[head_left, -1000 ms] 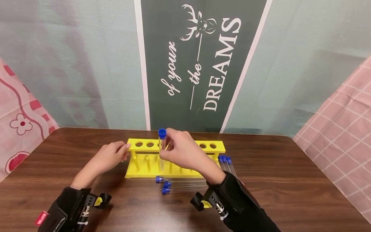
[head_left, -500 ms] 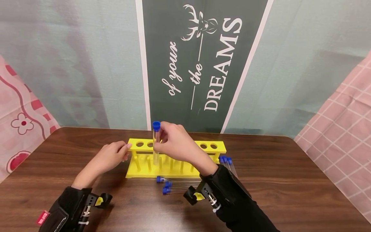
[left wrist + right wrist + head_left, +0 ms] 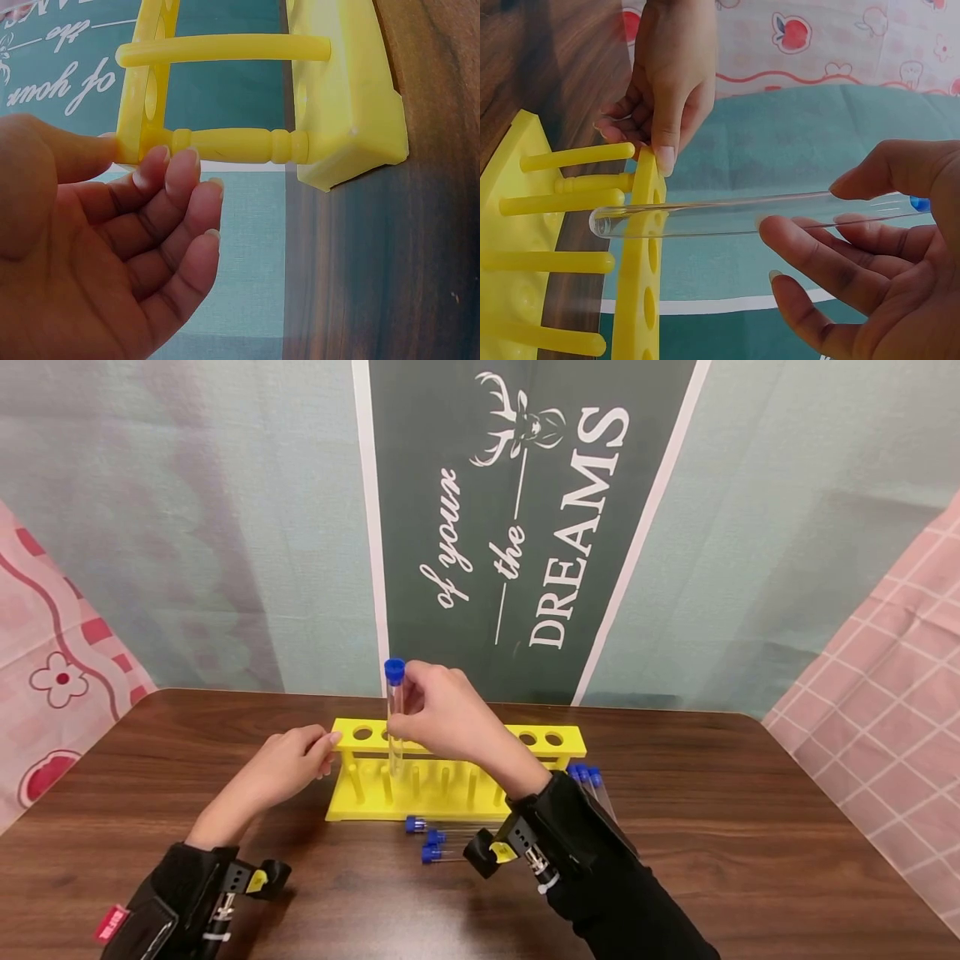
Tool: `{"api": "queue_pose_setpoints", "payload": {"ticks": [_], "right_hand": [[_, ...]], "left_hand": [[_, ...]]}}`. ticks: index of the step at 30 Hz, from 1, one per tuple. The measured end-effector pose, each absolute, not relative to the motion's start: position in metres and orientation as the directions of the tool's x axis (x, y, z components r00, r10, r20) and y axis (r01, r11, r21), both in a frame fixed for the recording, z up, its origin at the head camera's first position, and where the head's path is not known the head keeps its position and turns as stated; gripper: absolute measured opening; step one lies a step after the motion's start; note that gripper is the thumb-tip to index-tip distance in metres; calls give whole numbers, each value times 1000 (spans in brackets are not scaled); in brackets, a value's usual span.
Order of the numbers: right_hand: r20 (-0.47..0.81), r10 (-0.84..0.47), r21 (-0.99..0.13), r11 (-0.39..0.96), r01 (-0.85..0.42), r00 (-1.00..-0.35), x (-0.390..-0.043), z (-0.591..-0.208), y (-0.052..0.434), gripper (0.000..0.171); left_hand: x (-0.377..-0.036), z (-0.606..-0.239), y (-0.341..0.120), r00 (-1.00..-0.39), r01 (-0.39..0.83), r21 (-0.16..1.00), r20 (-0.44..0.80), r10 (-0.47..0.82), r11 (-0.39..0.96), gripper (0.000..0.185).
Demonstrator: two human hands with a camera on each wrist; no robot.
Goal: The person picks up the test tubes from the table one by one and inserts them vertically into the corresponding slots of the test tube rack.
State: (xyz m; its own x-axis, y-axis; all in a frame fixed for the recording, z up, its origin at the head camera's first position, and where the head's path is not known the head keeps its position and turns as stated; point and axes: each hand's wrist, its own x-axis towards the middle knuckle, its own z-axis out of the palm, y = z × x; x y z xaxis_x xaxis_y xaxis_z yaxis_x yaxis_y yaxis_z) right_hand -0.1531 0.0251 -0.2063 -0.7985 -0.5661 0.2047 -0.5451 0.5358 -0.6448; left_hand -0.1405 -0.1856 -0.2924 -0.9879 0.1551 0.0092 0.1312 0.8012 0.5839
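In the head view, a yellow test tube rack (image 3: 542,747) stands on the table. My left hand (image 3: 288,764) pinches the left end of its top bar between thumb and fingers; the left wrist view shows the thumb pressed on the bar's corner. My right hand (image 3: 442,714) grips a clear test tube (image 3: 396,752) with a blue cap, its thumb and fingers on either side of the glass. The tube is nearly upright, crossing in front of the top bar near the second hole from the left. Its rounded lower end (image 3: 604,222) hangs above the base. My right hand hides the middle holes.
Several blue-capped test tubes (image 3: 435,837) lie sideways on the wooden table (image 3: 360,893) before the rack, partly under my right forearm. More capped tubes (image 3: 596,779) lie by the rack's right end. A fabric backdrop (image 3: 315,527) hangs behind the table.
My right hand has moved left and upward with the test tube, from about the third hole to the second. My left hand has stayed on the rack's end.
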Motion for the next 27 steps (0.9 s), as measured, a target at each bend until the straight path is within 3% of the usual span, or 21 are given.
{"api": "queue_pose_setpoints", "payload": {"ticks": [21,27], "right_hand": [[114,-516,-757,508,-411,-849,-163,-199,12,12],[190,-519,-705,519,-484,-833,-165,-196,8,11]], "left_hand": [[-140,-292,-186,-986,148,572,25,163,807,31],[-140,-291,-187,-984,171,562,49,174,810,31]]}}
